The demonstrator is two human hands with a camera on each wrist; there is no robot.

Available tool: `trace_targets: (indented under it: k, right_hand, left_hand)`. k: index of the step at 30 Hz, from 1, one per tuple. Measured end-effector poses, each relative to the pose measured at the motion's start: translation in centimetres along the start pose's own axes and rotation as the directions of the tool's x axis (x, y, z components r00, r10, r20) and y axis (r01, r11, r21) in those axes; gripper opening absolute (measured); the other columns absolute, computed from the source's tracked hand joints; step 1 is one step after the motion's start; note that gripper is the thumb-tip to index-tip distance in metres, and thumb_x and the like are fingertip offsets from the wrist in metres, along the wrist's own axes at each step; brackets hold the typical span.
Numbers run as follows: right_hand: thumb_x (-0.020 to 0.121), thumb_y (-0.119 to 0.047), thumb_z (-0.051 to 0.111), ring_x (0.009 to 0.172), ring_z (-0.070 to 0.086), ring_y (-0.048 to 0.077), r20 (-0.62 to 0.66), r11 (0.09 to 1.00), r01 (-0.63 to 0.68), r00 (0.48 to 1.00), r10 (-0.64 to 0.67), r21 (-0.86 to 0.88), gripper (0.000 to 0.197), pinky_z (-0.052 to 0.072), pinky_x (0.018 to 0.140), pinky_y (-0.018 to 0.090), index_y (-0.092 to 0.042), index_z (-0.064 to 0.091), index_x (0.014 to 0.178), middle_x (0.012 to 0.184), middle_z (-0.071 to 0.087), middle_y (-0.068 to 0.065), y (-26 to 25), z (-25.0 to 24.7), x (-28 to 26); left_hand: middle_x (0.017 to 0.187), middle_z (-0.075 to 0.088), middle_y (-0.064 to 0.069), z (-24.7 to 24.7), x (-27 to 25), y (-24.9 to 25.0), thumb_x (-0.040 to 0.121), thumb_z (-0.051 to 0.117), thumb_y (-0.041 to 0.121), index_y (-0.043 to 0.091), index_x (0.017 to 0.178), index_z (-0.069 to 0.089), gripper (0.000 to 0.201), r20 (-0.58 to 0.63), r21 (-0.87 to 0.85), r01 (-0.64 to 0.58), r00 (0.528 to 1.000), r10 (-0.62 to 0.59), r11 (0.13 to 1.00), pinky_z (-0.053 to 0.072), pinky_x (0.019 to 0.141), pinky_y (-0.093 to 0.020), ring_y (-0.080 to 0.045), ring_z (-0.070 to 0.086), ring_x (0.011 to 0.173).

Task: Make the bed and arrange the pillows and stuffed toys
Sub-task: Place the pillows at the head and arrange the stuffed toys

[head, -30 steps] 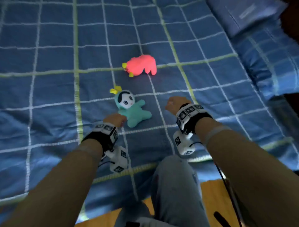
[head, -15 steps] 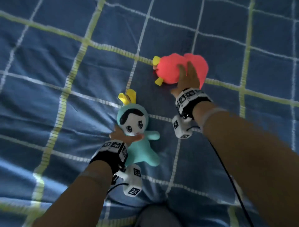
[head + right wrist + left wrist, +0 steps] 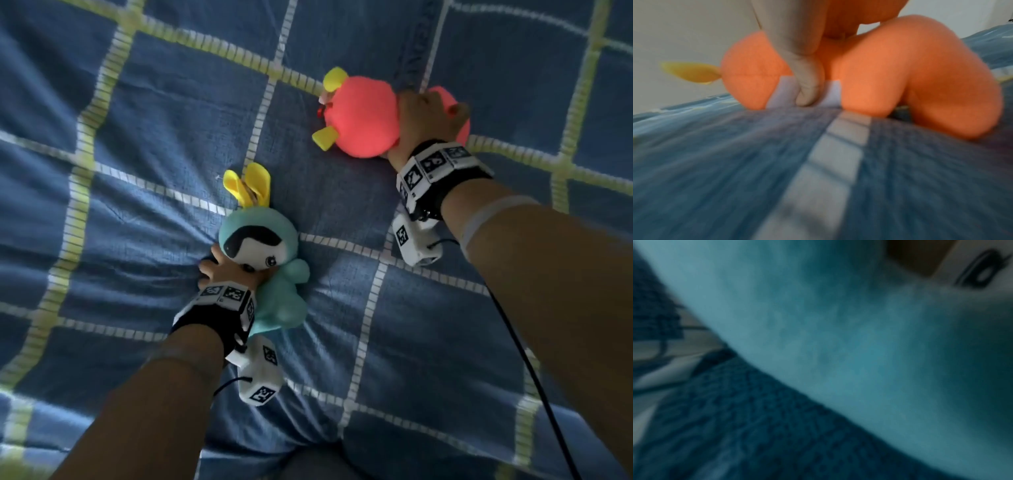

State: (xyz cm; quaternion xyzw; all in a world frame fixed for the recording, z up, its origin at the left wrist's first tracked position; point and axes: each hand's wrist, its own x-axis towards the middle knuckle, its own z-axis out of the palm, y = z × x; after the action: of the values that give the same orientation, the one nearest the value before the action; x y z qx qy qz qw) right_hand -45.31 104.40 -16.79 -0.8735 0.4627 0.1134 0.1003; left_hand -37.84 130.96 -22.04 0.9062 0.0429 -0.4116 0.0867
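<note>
We find no readable words, brands or numbers anywhere. The only signs are black-and-white square code markers on the left wristband (image 3: 226,294) and right wristband (image 3: 432,163), and on the white camera blocks (image 3: 262,377) beneath each wrist; their patterns carry no legible letters or digits.

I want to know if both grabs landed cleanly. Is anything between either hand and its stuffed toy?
Nothing visible. The left hand grips the teal doll at its neck, and the right hand grips the pink plush directly; both toys lie on the blue checked blanket.
</note>
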Motion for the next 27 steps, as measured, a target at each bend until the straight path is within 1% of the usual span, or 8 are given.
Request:
trace_targets:
  k: [4,5,7,10,14,17,21,27]
  right_hand:
    - [0.076,-0.034,0.064,0.115,0.05,0.026,0.013,0.999,-0.028,1.0,0.027,0.04,0.039,0.025,0.104,0.051,-0.022,0.053,0.111,0.106,0.06,0.001,0.5,0.0,-6.9]
    - [0.076,-0.033,0.063,0.113,0.051,0.025,0.039,0.998,-0.034,0.999,0.033,0.045,0.034,0.027,0.104,0.051,-0.023,0.054,0.107,0.103,0.061,0.0,0.7,-0.2,-9.0]
    - [0.078,-0.029,0.059,0.112,0.053,0.024,0.09,0.999,-0.031,0.996,0.028,0.032,0.026,0.029,0.103,0.049,-0.025,0.055,0.103,0.104,0.063,-0.001,1.2,-0.6,-13.6]
    - [0.076,-0.031,0.062,0.114,0.051,0.024,0.158,1.0,-0.02,0.987,0.018,0.009,0.033,0.026,0.103,0.047,-0.026,0.053,0.107,0.108,0.062,-0.001,1.4,-1.6,-21.1]
    - [0.074,-0.041,0.066,0.105,0.058,0.027,0.168,0.975,-0.155,0.978,0.127,0.161,0.039,0.024,0.106,0.054,-0.024,0.054,0.106,0.095,0.063,0.0,0.7,-4.4,-29.9]
    - [0.076,-0.041,0.067,0.103,0.057,0.026,0.145,0.952,-0.214,0.972,0.185,0.22,0.031,0.024,0.108,0.054,-0.025,0.05,0.097,0.089,0.058,-0.001,0.1,-7.2,-35.1]
    - [0.073,-0.031,0.072,0.111,0.056,0.033,0.114,0.902,-0.246,0.969,0.22,0.355,0.048,0.032,0.104,0.052,-0.018,0.052,0.115,0.11,0.064,0.008,1.4,-9.9,-41.2]
    - [0.069,-0.031,0.076,0.117,0.051,0.032,0.103,0.786,-0.395,0.912,0.396,0.475,0.059,0.029,0.104,0.046,-0.022,0.049,0.121,0.118,0.061,0.007,8.3,-13.4,-48.2]
  left_hand:
    - [0.151,0.017,-0.021,-1.1,-2.2,-0.6,0.074,0.071,0.048,0.014,0.149,0.008,0.104,0.001,-0.027,-0.083,0.997,0.083,0.996,0.027,0.111,-0.055,-0.045,0.028,0.135]
    - [0.15,0.022,-0.021,-1.5,-3.0,-1.0,0.075,0.071,0.047,0.012,0.148,0.013,0.1,-0.002,-0.055,-0.125,0.992,0.125,0.991,0.029,0.11,-0.054,-0.044,0.03,0.135]
    - [0.14,0.043,-0.023,-2.2,-5.1,-2.0,0.077,0.071,0.039,0.006,0.139,0.034,0.08,-0.021,-0.132,-0.241,0.971,0.24,0.962,0.039,0.104,-0.046,-0.041,0.044,0.126]
    - [0.126,0.056,-0.023,-3.9,-9.8,-4.1,0.087,0.062,0.033,0.001,0.125,0.048,0.052,-0.034,-0.134,-0.417,0.909,0.417,0.899,0.042,0.091,-0.037,-0.038,0.054,0.116]
    - [0.123,0.058,-0.023,-6.3,-15.8,-7.8,0.088,0.06,0.031,-0.002,0.12,0.051,0.047,-0.008,-0.106,-0.583,0.81,0.586,0.805,0.043,0.092,-0.038,-0.038,0.056,0.113]
    - [0.124,0.057,-0.023,-7.8,-19.8,-10.0,0.088,0.061,0.029,-0.004,0.121,0.05,0.048,0.024,-0.126,-0.647,0.755,0.655,0.752,0.043,0.094,-0.039,-0.037,0.056,0.114]
    - [0.123,0.058,-0.023,-8.8,-25.0,-11.6,0.089,0.06,0.03,-0.004,0.119,0.052,0.046,0.014,-0.131,-0.716,0.69,0.724,0.685,0.043,0.094,-0.038,-0.036,0.056,0.113]
    - [0.122,0.061,-0.022,-5.0,-33.4,-10.0,0.089,0.061,0.021,-0.005,0.119,0.055,0.041,0.054,-0.223,-0.795,0.567,0.822,0.563,0.044,0.095,-0.037,-0.035,0.057,0.114]
